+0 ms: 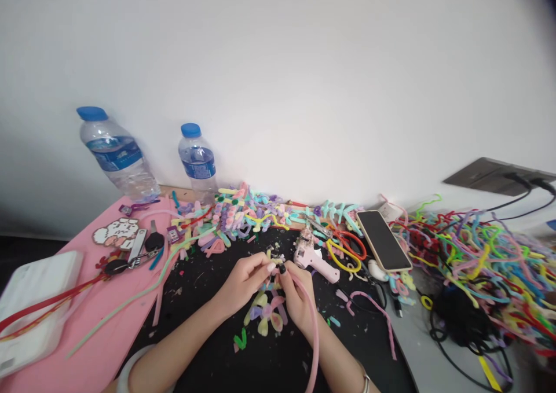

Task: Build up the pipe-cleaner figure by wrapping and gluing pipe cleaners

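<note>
My left hand (249,280) and my right hand (299,300) meet over the black work surface, fingertips pinched close together. Between them is the end of a thick pink pipe cleaner (313,335), which loops over my right wrist and hangs toward me. Small pale-yellow and bluish bits show at the fingertips, but the fingers partly hide them. Just below my hands lies a pipe cleaner flower (264,313) with yellow, pink and purple petals; whether it joins the held piece is hidden. A small green pipe cleaner piece (240,340) lies to its left.
A pink hot glue gun (316,261), scissors with orange-and-yellow handles (347,254) and a phone (384,239) lie right of my hands. Pipe cleaners (482,254) heap at far right. Two water bottles (198,161) stand against the wall. A white box (39,306) sits left on pink board.
</note>
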Tool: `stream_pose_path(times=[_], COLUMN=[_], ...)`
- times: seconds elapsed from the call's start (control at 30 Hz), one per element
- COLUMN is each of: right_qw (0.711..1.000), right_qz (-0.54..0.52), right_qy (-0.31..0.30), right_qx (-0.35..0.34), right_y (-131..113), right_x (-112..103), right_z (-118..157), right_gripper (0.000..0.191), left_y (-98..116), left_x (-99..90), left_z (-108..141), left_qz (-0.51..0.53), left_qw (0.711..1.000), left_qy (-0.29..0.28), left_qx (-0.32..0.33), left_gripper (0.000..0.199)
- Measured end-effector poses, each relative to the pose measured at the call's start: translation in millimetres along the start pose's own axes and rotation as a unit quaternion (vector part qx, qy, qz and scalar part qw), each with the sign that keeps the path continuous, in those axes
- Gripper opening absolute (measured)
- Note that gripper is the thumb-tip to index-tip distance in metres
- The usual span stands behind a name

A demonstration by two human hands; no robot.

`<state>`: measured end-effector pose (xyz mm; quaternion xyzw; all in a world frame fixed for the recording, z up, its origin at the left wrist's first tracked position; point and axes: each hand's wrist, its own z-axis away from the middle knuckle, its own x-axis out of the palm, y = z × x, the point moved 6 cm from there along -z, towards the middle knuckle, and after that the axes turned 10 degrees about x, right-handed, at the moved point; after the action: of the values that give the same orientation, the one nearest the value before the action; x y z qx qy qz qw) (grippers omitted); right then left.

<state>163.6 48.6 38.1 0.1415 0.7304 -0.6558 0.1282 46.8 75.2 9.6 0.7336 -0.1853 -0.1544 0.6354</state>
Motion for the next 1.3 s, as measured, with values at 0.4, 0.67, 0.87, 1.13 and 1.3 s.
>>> stream_pose_path(times=[0.4,0.67,0.87,1.13,1.3], right_qw=[1.000,1.000,0.997,0.991,0.998], right_qz=[0.012,0.017,0.060,0.114,0.033], right_qy=[0.008,0.001,0.013,0.028,-0.004], right_qx=[-0.018,-0.026,-0.046,-0.064,-0.046], right_y=[-2,-3,-5,-9,-8], right_x=[-4,-3,-4,-2,-2], right_z=[0,0,0,2,1], right_gripper=[0.034,0.033,0.032,0.030,0.030], left_y=[14,13,15,20,16], left_x=[-3.4,-4.4,-3.7,-2.4,-1.4], left_z=[-1,-1,-1,4,1], left_qz=[-0.058,-0.074,-0.141,-0.214,-0.084], left_qw=[0.997,0.996,0.987,0.969,0.995], left_qy=[-0.015,-0.002,-0.015,-0.010,-0.015], left_qx=[0.042,0.044,0.070,0.123,0.055], left_gripper=[0.033,0.030,0.028,0.025,0.034])
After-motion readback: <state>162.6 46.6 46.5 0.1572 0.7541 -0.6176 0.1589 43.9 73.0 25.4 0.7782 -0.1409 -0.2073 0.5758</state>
